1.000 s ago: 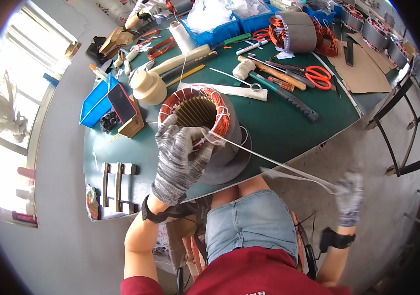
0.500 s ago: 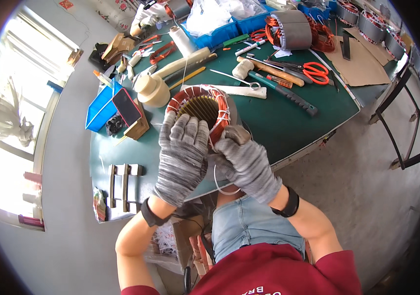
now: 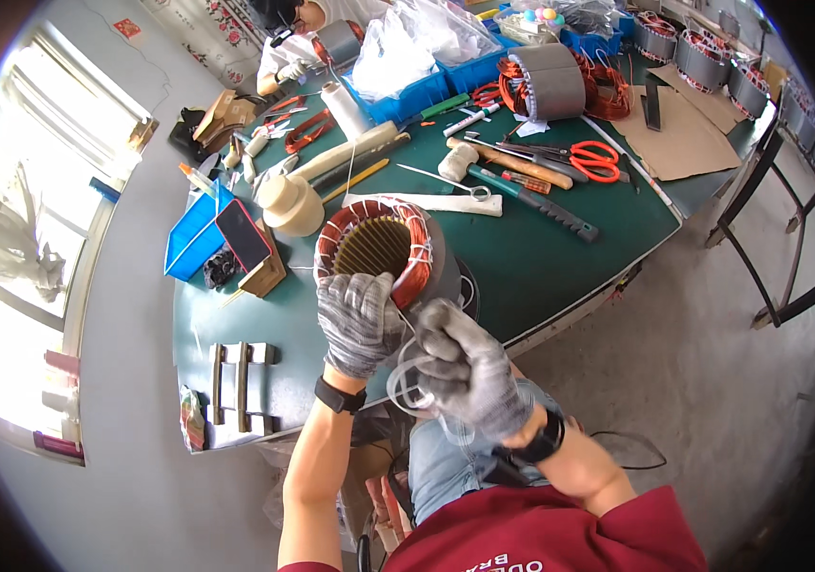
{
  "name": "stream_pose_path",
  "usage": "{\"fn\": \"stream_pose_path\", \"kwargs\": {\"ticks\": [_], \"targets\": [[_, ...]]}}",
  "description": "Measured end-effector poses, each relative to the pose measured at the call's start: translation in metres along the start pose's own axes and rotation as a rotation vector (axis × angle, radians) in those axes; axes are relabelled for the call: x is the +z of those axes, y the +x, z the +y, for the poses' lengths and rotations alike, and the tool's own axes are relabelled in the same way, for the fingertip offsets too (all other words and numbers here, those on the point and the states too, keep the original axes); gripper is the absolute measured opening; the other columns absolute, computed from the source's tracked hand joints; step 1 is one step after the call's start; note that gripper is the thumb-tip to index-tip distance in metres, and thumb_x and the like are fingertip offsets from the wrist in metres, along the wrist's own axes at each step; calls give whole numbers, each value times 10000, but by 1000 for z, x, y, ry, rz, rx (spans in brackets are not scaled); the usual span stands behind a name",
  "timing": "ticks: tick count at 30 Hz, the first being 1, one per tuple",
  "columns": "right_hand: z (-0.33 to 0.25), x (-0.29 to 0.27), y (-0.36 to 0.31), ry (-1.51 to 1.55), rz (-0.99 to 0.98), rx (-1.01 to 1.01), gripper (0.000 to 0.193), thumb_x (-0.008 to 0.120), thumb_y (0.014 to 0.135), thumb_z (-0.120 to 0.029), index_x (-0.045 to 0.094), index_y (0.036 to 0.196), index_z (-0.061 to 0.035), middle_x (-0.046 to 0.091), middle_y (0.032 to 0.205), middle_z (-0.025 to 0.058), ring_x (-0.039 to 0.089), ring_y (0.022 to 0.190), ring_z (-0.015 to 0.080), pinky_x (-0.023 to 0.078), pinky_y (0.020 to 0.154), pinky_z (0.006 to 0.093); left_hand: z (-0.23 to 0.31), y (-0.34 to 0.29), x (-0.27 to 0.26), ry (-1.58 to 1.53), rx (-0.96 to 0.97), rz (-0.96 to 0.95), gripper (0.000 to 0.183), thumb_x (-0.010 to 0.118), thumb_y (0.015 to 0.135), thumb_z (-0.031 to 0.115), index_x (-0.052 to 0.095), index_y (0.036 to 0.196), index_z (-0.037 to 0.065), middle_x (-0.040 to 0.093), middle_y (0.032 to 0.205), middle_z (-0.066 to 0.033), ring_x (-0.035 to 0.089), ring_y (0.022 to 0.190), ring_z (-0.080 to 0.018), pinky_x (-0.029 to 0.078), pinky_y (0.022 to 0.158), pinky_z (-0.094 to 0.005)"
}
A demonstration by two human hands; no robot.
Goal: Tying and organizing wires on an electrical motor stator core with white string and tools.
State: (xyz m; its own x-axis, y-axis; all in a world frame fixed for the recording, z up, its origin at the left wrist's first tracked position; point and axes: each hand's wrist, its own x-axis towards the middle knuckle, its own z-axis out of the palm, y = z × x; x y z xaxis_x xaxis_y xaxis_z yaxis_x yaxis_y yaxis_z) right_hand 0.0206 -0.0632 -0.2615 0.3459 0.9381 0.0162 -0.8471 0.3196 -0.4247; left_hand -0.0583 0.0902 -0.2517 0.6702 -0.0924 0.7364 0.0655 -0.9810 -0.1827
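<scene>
A motor stator (image 3: 441, 257) stands on the green bench before me, its bore facing up. White lacing binds the ring of red copper windings (image 3: 417, 272) along its upper rim. In a striped grey work glove, my left hand (image 3: 360, 319) has its fingers curled over the near side of the winding ring. My right hand (image 3: 474, 367), gloved alike, is closed on the white lacing cord (image 3: 400, 381), just off the stator's near right side. Loose loops of that cord hang between the hands. What lies under the left fingers is hidden.
Behind the stator lie a mallet (image 3: 458, 162), a hammer (image 3: 541, 202), red-handled scissors (image 3: 595, 160) and a cream pot (image 3: 291, 205). Another wound stator (image 3: 555, 84) sits farther back by blue bins (image 3: 406, 103). A blue tray (image 3: 200, 229) is at left. A co-worker's gloved hand (image 3: 295, 70) works far off.
My left hand has gone from lying flat over the winding to curled fingers on its near rim. My right hand has pulled away toward me with the cord, blurred by motion.
</scene>
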Motion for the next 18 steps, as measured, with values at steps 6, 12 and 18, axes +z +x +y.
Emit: {"fn": "stream_pose_path", "kwargs": {"ticks": [6,12,18], "targets": [[-22,36,10,-1389,-313,-1001,459,639,866,-155,469,1265,-4,543,1180,168,544,1135,217,481,897,379,-12,-26,14,-549,-483,49,252,618,753,220,593,941,54,547,778,-106,540,746,-320,428,711,-433],[-53,-2,14,-721,-55,-281,248,499,961,-249,599,1064,-47,597,789,4,455,551,25,388,509,153,2,24,-28,-225,-12,-62,252,579,689,59,608,937,28,559,775,-107,533,718,-288,426,733,-417],[-106,-19,36,-2015,-295,-1400,351,591,867,-97,530,1210,-47,629,992,158,598,976,317,482,874,373,11,38,-34,-292,-135,-213,216,659,719,57,624,930,24,594,820,-114,540,775,-315,425,758,-415]]}}
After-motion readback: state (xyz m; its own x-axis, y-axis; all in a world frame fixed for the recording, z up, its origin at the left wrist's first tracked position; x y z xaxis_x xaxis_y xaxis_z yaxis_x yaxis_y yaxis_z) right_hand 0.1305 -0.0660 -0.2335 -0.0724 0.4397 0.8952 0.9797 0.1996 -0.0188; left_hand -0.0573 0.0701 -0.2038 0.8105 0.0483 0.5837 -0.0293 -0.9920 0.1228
